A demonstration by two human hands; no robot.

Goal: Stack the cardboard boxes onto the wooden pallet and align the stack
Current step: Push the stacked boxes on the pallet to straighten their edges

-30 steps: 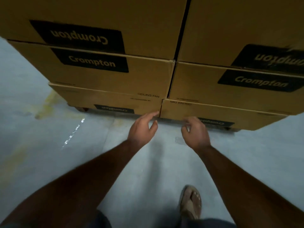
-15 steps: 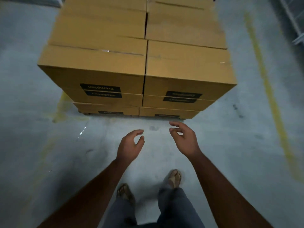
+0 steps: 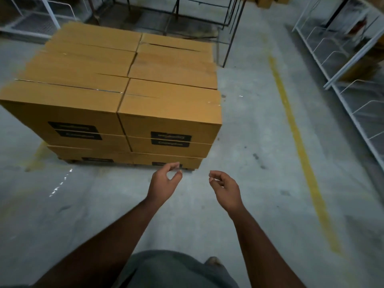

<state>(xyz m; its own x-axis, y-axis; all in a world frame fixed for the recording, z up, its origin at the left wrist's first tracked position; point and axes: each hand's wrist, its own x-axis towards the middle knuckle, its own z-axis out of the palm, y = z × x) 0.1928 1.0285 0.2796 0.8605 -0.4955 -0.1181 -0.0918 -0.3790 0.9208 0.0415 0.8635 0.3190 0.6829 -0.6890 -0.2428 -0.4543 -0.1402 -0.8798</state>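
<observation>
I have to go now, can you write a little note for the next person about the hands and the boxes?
Left hand: loosely curled, holds nothing, off the stack.
Right hand: the same, over bare floor.
Cardboard boxes: stacked three layers high, two columns across the near face, the pallet almost hidden beneath.
Done: stacking; near faces look roughly flush.
Left: check the far side, which is blurred, and nudge any box that sticks out.
</observation>
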